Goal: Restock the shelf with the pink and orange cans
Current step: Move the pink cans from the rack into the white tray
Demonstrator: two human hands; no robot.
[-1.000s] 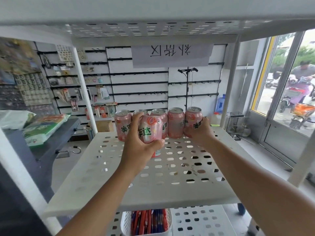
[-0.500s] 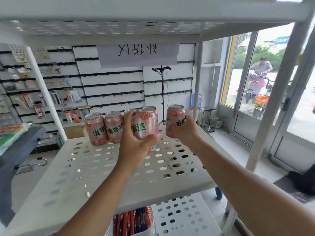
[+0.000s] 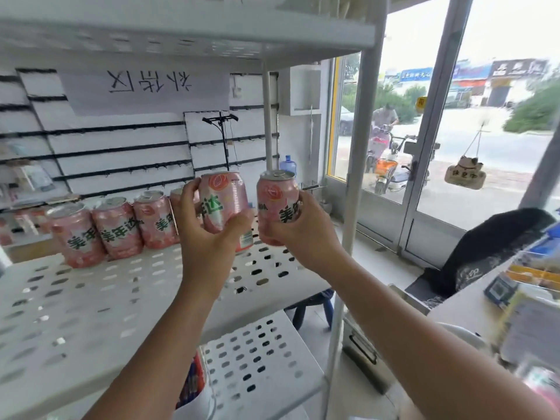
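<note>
My left hand (image 3: 209,237) grips a pink can (image 3: 225,201) with green lettering, held above the white perforated shelf (image 3: 121,292). Just to its right, my right hand (image 3: 303,231) holds a second pink can (image 3: 274,204), also lifted off the shelf. Three more pink cans (image 3: 116,228) stand in a row at the shelf's back left, and a fourth is partly hidden behind my left hand. Behind the left-hand can, the bottom of another can peeks out.
A shelf board (image 3: 181,34) runs overhead and a lower perforated shelf (image 3: 260,368) sits below, beside a white basket of red and blue items (image 3: 191,386). A metal upright (image 3: 357,177) stands to the right. A counter (image 3: 500,313) and glass door (image 3: 454,147) lie further right.
The view has swung right. Both hands have drawn their cans up and toward me, away from the row, which now sits further left.
</note>
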